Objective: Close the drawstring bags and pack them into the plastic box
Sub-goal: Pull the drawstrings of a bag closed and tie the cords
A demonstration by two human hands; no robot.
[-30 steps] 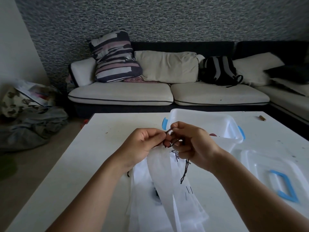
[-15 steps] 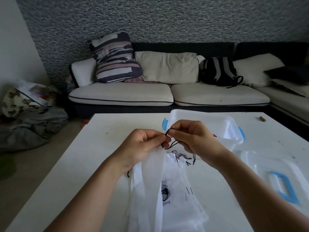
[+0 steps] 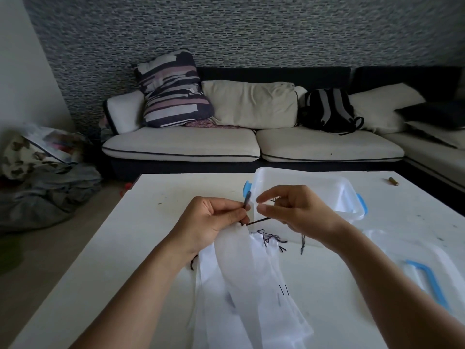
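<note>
A white drawstring bag (image 3: 239, 268) hangs from my left hand (image 3: 214, 220), which pinches its gathered top and a dark cord end. My right hand (image 3: 294, 212) holds the other stretch of the dark drawstring (image 3: 259, 221), pulled a little to the right. More white bags (image 3: 274, 311) lie flat in a pile on the white table (image 3: 141, 248) under my hands. The clear plastic box (image 3: 334, 187) with blue clips stands open just behind my right hand.
The box lid (image 3: 412, 263) with a blue handle lies on the table to the right. A small brown object (image 3: 393, 181) rests at the far right edge. A sofa (image 3: 201, 144) with cushions and a backpack stands behind the table; clothes lie on the floor at left.
My hands have drawn apart, the right one moving right and stretching the cord between them. The held bag has bunched tighter at the top.
</note>
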